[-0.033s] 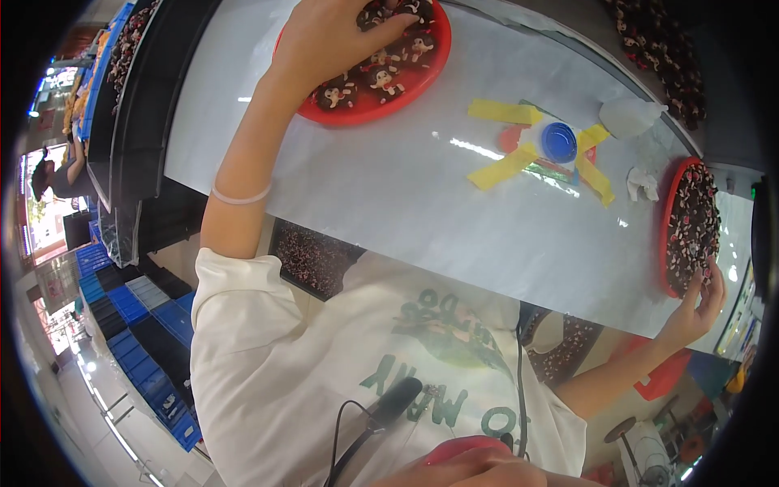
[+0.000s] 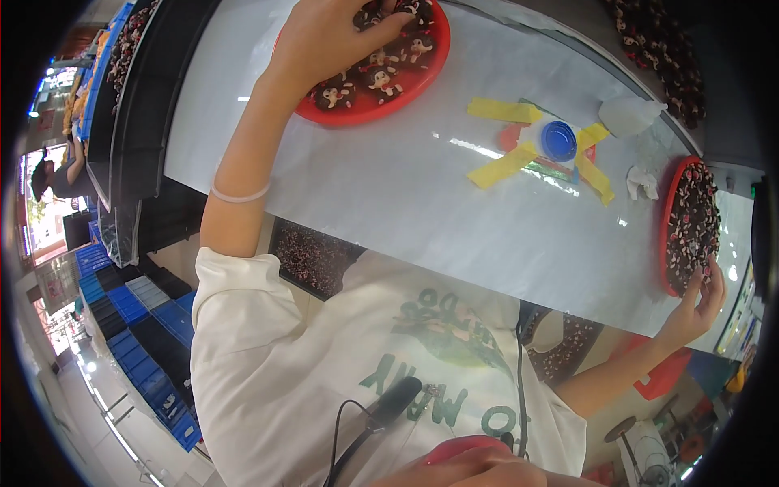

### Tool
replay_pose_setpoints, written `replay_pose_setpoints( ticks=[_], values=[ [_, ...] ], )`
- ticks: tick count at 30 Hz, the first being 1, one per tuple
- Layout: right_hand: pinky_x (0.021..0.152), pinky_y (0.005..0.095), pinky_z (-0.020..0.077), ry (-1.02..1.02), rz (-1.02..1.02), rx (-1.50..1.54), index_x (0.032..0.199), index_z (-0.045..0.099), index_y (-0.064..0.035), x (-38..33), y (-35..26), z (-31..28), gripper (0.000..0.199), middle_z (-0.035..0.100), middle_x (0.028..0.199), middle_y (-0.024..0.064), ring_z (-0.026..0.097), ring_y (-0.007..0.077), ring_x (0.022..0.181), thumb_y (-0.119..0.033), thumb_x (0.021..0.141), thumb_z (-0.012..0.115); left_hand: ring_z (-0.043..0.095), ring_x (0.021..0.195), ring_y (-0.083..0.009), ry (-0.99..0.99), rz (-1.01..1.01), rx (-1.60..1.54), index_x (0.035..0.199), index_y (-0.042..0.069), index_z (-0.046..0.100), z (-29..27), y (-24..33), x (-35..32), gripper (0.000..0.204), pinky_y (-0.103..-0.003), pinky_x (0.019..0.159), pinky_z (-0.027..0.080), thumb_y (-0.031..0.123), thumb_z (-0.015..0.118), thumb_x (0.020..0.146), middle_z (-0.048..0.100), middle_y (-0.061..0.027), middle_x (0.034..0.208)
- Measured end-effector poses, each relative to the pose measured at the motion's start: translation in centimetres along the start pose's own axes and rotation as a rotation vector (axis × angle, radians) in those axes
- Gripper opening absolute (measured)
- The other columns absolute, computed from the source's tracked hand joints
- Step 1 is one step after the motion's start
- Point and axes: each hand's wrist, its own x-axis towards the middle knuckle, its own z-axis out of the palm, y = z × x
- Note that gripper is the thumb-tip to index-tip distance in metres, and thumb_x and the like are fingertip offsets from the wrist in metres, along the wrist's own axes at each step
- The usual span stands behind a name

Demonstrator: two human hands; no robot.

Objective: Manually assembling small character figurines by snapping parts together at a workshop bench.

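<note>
At the top, my left hand point(image 2: 329, 36) reaches into a round red tray point(image 2: 365, 114) of small dark figures point(image 2: 381, 79) with pale faces and red bits. Its thumb and a fingertip come close together among them; the upper frame edge cuts off the other fingers, so what they pinch is unclear. Far to the right, my right hand point(image 2: 698, 308) is at the near end of another red tray point(image 2: 668, 243), heaped with small dark, white and pink pieces point(image 2: 694, 219). Thumb and fingers there close on a small dark piece point(image 2: 704, 280).
On the white tabletop point(image 2: 389, 187) between the trays, yellow tape strips point(image 2: 505, 166) surround a round blue container point(image 2: 559, 141). A white bottle point(image 2: 629, 116) and crumpled tissue point(image 2: 643, 183) lie right of it. Blue crates point(image 2: 142, 349) stand left; a person point(image 2: 61, 174) is beyond.
</note>
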Motion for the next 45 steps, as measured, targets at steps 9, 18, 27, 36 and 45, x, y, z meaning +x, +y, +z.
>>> replay_pose_setpoints(
  ticks=[9, 18, 27, 36, 45],
  values=[
    [0.078, 0.0259, 0.0455, 0.006, -0.006, 0.058, 0.105, 0.060, 0.0010, 0.2, -1.2, 0.6, 0.022, 0.055, 0.106, 0.0063, 0.053, 0.0129, 0.089, -0.001, 0.084, 0.058, 0.055, 0.102, -0.0300, -0.211, -0.041, -0.029, 0.100, 0.008, 0.064, -0.9, 0.5, -0.2, 0.033, -0.037, 0.088, 0.044, 0.032, 0.063, 0.077, 0.055, -0.0130, 0.113],
    [0.077, 0.0253, 0.0465, -0.004, -0.013, 0.106, 0.105, 0.060, 0.0026, 0.3, -1.2, 0.8, 0.021, 0.055, 0.106, 0.0074, 0.054, 0.0143, 0.091, 0.001, 0.084, 0.057, 0.058, 0.090, -0.0283, 0.035, 0.027, 0.063, 0.095, 0.006, 0.062, -0.1, 0.0, -1.9, 0.031, -0.032, 0.075, 0.048, 0.026, 0.070, 0.071, 0.055, -0.0116, 0.102],
    [0.086, 0.0257, 0.0411, 0.039, 0.154, 0.172, 0.108, 0.058, 0.0029, -0.2, -0.6, -0.3, 0.022, 0.055, 0.109, 0.0073, 0.053, 0.0141, 0.097, -0.005, 0.088, 0.054, 0.057, 0.089, -0.0350, 0.069, -0.172, 0.158, 0.106, 0.004, 0.058, 0.0, -0.4, -3.5, 0.032, -0.038, 0.078, 0.044, 0.027, 0.057, 0.084, 0.060, -0.0150, 0.096],
    [0.073, 0.0205, 0.0425, -0.006, 0.334, 0.501, 0.108, 0.056, 0.0029, 0.3, -2.4, -0.2, 0.025, 0.059, 0.091, 0.0056, 0.054, 0.0098, 0.082, -0.002, 0.083, 0.059, 0.050, 0.106, -0.0288, 0.035, -0.024, 0.260, 0.116, 0.020, 0.057, 1.4, 0.3, -3.3, 0.028, -0.039, 0.091, 0.038, 0.022, 0.048, 0.089, 0.052, -0.0079, 0.116],
    [0.076, 0.0201, 0.0403, 0.021, 0.283, 0.494, 0.106, 0.057, 0.0029, 0.7, -0.7, 2.9, 0.024, 0.058, 0.094, 0.0052, 0.053, 0.0092, 0.083, -0.005, 0.083, 0.060, 0.050, 0.099, -0.0336, -0.002, -0.049, 0.282, 0.113, 0.019, 0.058, 2.0, 1.2, -2.0, 0.027, -0.040, 0.088, 0.040, 0.022, 0.051, 0.087, 0.053, -0.0107, 0.113]
  ],
)
